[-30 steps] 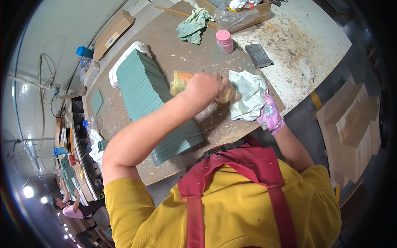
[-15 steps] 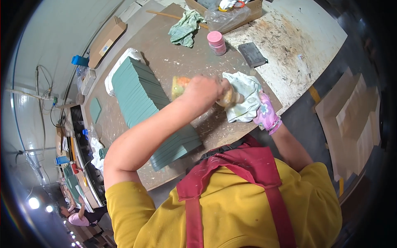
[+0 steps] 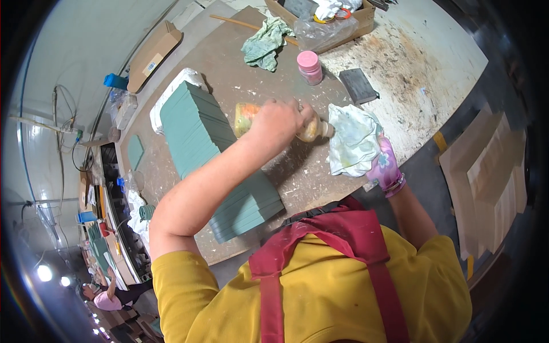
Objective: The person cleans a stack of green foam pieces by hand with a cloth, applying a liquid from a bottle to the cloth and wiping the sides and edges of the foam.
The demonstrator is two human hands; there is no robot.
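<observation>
My bare left hand (image 3: 278, 124) is closed round the middle of a yellowish plastic bottle (image 3: 245, 118), which lies tilted on its side above the table. The bottle's narrow neck points right and comes close to a white, green-stained cloth (image 3: 353, 142); whether they touch I cannot tell. My right hand (image 3: 386, 166), in a pink and purple flowered glove, grips the cloth by its right edge, with the fingers partly hidden under it. Left of the bottle lies a long row of green tiles or sheets (image 3: 200, 131) standing packed together, its middle crossed by my left forearm.
Beyond the bottle stand a pink-lidded jar (image 3: 309, 68) and a dark grey block (image 3: 358, 86). Farther off are a green rag (image 3: 266, 44), a wooden stick (image 3: 234, 23) and a cardboard box (image 3: 349, 31) with scissors. Another person (image 3: 108, 297) is at the far lower left.
The cloth and my right hand have shifted right, away from my left hand. The bottle's neck now shows apart from the cloth's middle. The whole view has also shifted slightly.
</observation>
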